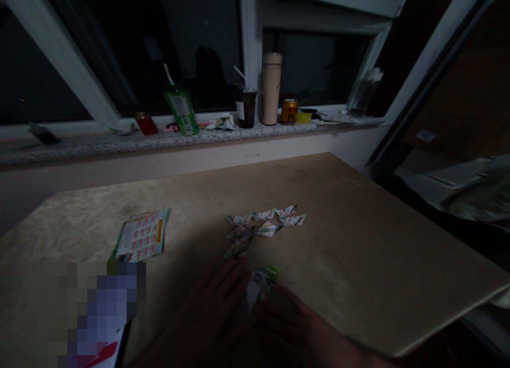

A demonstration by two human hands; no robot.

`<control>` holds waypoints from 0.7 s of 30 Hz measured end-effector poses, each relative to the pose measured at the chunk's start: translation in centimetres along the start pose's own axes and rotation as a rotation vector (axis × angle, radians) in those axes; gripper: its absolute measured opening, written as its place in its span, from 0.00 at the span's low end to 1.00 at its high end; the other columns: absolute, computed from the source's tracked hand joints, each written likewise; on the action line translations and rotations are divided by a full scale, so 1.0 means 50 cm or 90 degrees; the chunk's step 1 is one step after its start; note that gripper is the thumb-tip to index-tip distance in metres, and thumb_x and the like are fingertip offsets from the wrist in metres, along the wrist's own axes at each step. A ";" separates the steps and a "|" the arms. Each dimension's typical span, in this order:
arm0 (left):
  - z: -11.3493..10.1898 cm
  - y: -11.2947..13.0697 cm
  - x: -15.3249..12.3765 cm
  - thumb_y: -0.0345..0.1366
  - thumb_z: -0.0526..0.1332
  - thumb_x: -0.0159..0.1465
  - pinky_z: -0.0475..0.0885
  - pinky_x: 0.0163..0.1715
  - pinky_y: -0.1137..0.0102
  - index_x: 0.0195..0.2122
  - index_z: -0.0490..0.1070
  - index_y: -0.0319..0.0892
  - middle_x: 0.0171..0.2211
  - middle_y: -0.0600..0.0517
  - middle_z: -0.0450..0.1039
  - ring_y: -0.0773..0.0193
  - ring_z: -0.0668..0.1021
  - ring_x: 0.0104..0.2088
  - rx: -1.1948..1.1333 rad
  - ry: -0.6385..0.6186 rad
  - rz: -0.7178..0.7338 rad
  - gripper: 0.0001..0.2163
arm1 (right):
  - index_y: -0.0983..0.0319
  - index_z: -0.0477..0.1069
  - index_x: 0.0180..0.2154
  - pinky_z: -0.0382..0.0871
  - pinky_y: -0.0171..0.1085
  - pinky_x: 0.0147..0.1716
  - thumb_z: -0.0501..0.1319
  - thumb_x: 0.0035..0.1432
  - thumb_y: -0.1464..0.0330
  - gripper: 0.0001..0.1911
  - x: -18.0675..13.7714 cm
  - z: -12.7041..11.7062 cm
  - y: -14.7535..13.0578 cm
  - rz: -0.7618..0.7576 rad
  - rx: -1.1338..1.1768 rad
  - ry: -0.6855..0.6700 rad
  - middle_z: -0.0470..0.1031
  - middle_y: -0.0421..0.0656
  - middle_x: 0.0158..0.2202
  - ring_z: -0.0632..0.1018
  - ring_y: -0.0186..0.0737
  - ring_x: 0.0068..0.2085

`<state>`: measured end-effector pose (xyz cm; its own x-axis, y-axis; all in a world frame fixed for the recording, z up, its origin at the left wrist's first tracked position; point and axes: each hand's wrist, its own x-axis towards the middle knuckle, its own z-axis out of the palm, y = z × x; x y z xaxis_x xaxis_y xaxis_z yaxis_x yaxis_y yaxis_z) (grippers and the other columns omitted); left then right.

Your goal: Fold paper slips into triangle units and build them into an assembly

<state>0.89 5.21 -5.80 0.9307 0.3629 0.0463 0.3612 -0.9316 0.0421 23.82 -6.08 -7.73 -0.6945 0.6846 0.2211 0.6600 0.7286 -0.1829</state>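
Both my hands sit low over the near edge of a tan table (358, 240) in dim light. My left hand (217, 299) and my right hand (289, 317) pinch a small folded piece of printed paper (261, 284), white with a green edge, between their fingertips. Just beyond it lie several folded paper pieces (263, 224) in a loose cluster on the table top. A flat printed leaflet (141, 235) with red and green print lies to the left of my hands.
A stone window sill (119, 142) behind the table holds a green drink pouch (181, 110), a dark cup with a straw (246, 107), a tall beige flask (271, 87), a small orange can (289, 111) and a red jar (146, 123). A blurred patch (93, 309) covers the lower left.
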 end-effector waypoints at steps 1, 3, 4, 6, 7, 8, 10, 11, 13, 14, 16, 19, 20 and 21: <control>0.003 -0.001 0.000 0.47 0.55 0.65 0.49 0.61 0.51 0.66 0.47 0.45 0.67 0.47 0.46 0.48 0.55 0.63 0.000 0.013 -0.002 0.31 | 0.67 0.58 0.60 0.43 0.47 0.64 0.48 0.68 0.70 0.20 0.003 -0.001 -0.001 -0.004 0.014 -0.013 0.63 0.47 0.60 0.61 0.42 0.62; 0.009 -0.001 0.001 0.50 0.54 0.65 0.52 0.60 0.51 0.65 0.49 0.45 0.66 0.47 0.49 0.47 0.57 0.62 -0.008 0.032 -0.013 0.30 | 0.69 0.56 0.60 0.46 0.43 0.64 0.47 0.69 0.69 0.21 0.011 -0.008 -0.001 -0.015 0.053 -0.024 0.60 0.49 0.62 0.58 0.42 0.63; 0.011 0.000 0.002 0.51 0.53 0.65 0.55 0.59 0.52 0.65 0.50 0.45 0.65 0.47 0.51 0.47 0.58 0.62 -0.014 0.037 -0.023 0.30 | 0.70 0.57 0.60 0.48 0.41 0.63 0.48 0.69 0.69 0.21 0.015 -0.014 0.000 -0.025 0.080 -0.023 0.60 0.50 0.61 0.59 0.41 0.63; 0.013 0.004 0.004 0.49 0.53 0.66 0.59 0.57 0.55 0.64 0.53 0.44 0.63 0.47 0.56 0.48 0.61 0.60 -0.028 0.036 -0.044 0.28 | 0.68 0.61 0.57 0.53 0.38 0.61 0.48 0.68 0.68 0.19 0.023 -0.027 0.004 -0.041 0.149 -0.015 0.65 0.49 0.59 0.62 0.38 0.61; 0.013 0.008 0.005 0.47 0.54 0.66 0.61 0.56 0.56 0.63 0.55 0.44 0.62 0.47 0.59 0.49 0.62 0.59 -0.038 0.037 -0.056 0.26 | 0.66 0.63 0.56 0.56 0.35 0.60 0.49 0.68 0.68 0.17 0.026 -0.034 0.008 -0.041 0.187 -0.012 0.68 0.47 0.57 0.64 0.36 0.59; 0.011 0.011 0.007 0.45 0.54 0.66 0.62 0.55 0.57 0.62 0.56 0.44 0.61 0.47 0.60 0.50 0.64 0.58 -0.050 0.038 -0.068 0.25 | 0.64 0.66 0.54 0.60 0.34 0.57 0.48 0.68 0.70 0.16 0.028 -0.040 0.014 -0.008 0.219 0.015 0.70 0.45 0.55 0.67 0.34 0.57; 0.004 0.018 0.011 0.41 0.55 0.66 0.63 0.54 0.58 0.62 0.57 0.45 0.59 0.48 0.63 0.51 0.66 0.56 -0.077 0.038 -0.082 0.23 | 0.62 0.67 0.52 0.63 0.37 0.55 0.50 0.67 0.71 0.15 0.029 -0.051 0.028 0.064 0.223 0.072 0.71 0.45 0.53 0.70 0.35 0.54; 0.000 0.020 0.013 0.39 0.55 0.66 0.63 0.54 0.58 0.61 0.57 0.46 0.59 0.48 0.63 0.52 0.66 0.55 -0.087 0.032 -0.084 0.22 | 0.62 0.68 0.51 0.62 0.39 0.55 0.52 0.66 0.71 0.14 0.028 -0.056 0.036 0.096 0.206 0.107 0.71 0.46 0.53 0.69 0.37 0.55; -0.008 0.024 0.018 0.35 0.55 0.65 0.62 0.54 0.58 0.61 0.57 0.47 0.58 0.49 0.64 0.53 0.67 0.54 -0.093 0.010 -0.081 0.22 | 0.62 0.68 0.52 0.57 0.44 0.58 0.54 0.64 0.69 0.15 0.025 -0.066 0.054 0.128 0.157 0.080 0.70 0.46 0.54 0.65 0.41 0.58; -0.010 0.025 0.020 0.33 0.55 0.65 0.62 0.53 0.58 0.61 0.57 0.48 0.57 0.50 0.65 0.53 0.67 0.54 -0.087 0.000 -0.075 0.22 | 0.61 0.67 0.53 0.54 0.46 0.60 0.54 0.64 0.68 0.16 0.023 -0.070 0.061 0.136 0.135 0.044 0.70 0.45 0.55 0.64 0.41 0.59; -0.010 0.026 0.024 0.28 0.54 0.64 0.62 0.53 0.58 0.60 0.59 0.49 0.57 0.51 0.65 0.54 0.68 0.53 -0.062 -0.016 -0.072 0.22 | 0.59 0.67 0.52 0.50 0.48 0.61 0.53 0.66 0.67 0.15 0.022 -0.076 0.072 0.128 0.097 0.012 0.71 0.42 0.54 0.63 0.40 0.60; 0.001 0.024 0.024 0.22 0.52 0.62 0.64 0.50 0.58 0.59 0.61 0.50 0.54 0.50 0.68 0.54 0.70 0.50 -0.019 -0.024 -0.080 0.25 | 0.58 0.68 0.51 0.48 0.49 0.62 0.51 0.67 0.66 0.14 0.023 -0.076 0.078 0.117 0.062 -0.005 0.73 0.39 0.52 0.65 0.40 0.58; 0.006 0.023 0.024 0.21 0.52 0.61 0.65 0.49 0.58 0.59 0.61 0.50 0.52 0.49 0.70 0.54 0.71 0.49 -0.009 -0.025 -0.085 0.26 | 0.57 0.69 0.50 0.48 0.48 0.61 0.51 0.67 0.66 0.13 0.023 -0.073 0.079 0.118 0.054 0.002 0.74 0.38 0.51 0.66 0.39 0.57; 0.010 0.022 0.024 0.20 0.51 0.61 0.65 0.48 0.57 0.58 0.61 0.50 0.50 0.49 0.71 0.54 0.71 0.48 -0.002 -0.023 -0.091 0.27 | 0.57 0.70 0.49 0.49 0.47 0.61 0.51 0.67 0.66 0.13 0.024 -0.070 0.079 0.120 0.049 0.015 0.74 0.37 0.50 0.67 0.38 0.56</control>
<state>2.42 4.61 -6.18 0.8715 0.4903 0.0044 0.4895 -0.8706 0.0497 26.61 -2.43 -4.85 -0.5535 0.8090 0.1976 0.7533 0.5876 -0.2954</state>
